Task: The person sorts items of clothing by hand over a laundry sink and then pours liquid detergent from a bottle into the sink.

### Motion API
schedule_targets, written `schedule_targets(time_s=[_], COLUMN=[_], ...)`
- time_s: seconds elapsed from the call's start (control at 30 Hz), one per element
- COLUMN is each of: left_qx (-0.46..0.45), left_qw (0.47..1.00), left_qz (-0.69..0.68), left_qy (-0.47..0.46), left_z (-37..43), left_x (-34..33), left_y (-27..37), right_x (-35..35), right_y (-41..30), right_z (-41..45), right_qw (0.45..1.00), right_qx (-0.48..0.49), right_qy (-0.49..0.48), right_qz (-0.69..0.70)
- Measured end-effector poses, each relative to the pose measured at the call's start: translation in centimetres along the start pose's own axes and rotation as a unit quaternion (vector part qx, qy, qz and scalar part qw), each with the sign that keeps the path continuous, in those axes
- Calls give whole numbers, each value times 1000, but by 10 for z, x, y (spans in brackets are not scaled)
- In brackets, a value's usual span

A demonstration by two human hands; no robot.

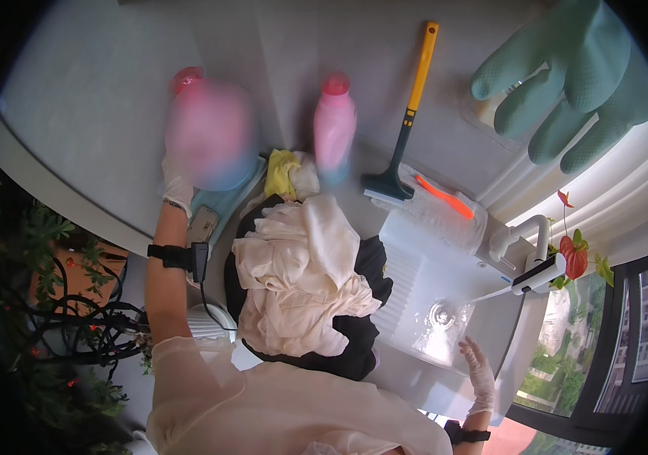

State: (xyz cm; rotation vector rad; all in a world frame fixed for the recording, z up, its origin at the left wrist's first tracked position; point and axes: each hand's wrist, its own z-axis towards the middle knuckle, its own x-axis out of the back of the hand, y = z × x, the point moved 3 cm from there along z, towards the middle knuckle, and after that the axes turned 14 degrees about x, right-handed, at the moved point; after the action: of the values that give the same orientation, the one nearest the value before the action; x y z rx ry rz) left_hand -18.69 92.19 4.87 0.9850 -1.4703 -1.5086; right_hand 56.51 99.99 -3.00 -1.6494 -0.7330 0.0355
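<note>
My left hand (178,181), in a thin white glove, is against the lower left side of a large pink and blue plastic bottle (213,131) with a pink cap. The bottle looks blurred and its overlap hides my fingers. Near the sink's lower right edge, my right hand (478,372), also gloved, is raised with its fingers apart and nothing in it. Water runs from a white faucet (540,273) into the white washbasin (403,341). Between my arms lies a heap of cream cloth (307,267) on black fabric (366,347).
A slimmer pink bottle (336,122), yellow cloth (281,173) and yellow-handled squeegee (398,165) are beyond the heap. An orange-handled tool (446,197) lies on a white cloth (415,210). Green rubber gloves (574,85) hang at upper right. A phone (203,223) lies by my left forearm.
</note>
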Motion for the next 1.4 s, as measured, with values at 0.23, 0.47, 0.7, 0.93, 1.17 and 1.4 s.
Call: schedule_targets(time_s=[0.23, 0.47, 0.7, 0.93, 1.17, 1.4], left_qx=[-149, -194, -316, -286, -137, -64], left_qw=[950, 851, 738, 763, 753, 720], left_qz=[255, 409, 466, 418, 336, 318], left_qy=[-104, -267, -372, -402, -548, -613], left_z=[-164, -343, -495, -542, -530, -508], left_x=[-15, -77, -119, -138, -154, -167], left_y=[166, 183, 140, 91, 98, 111], right_x=[1, 36, 39, 49, 84, 90], right_y=[-49, -140, -178, -130, -144, -167], right_z=[31, 21, -42, -49, -54, -77], right_qw=[992, 957, 917, 947, 775, 551], right_qx=[93, 268, 334, 314, 599, 765], right_qy=[-81, 3, -134, -9, -82, -195], right_qz=[-15, 115, -170, -67, -183, -270])
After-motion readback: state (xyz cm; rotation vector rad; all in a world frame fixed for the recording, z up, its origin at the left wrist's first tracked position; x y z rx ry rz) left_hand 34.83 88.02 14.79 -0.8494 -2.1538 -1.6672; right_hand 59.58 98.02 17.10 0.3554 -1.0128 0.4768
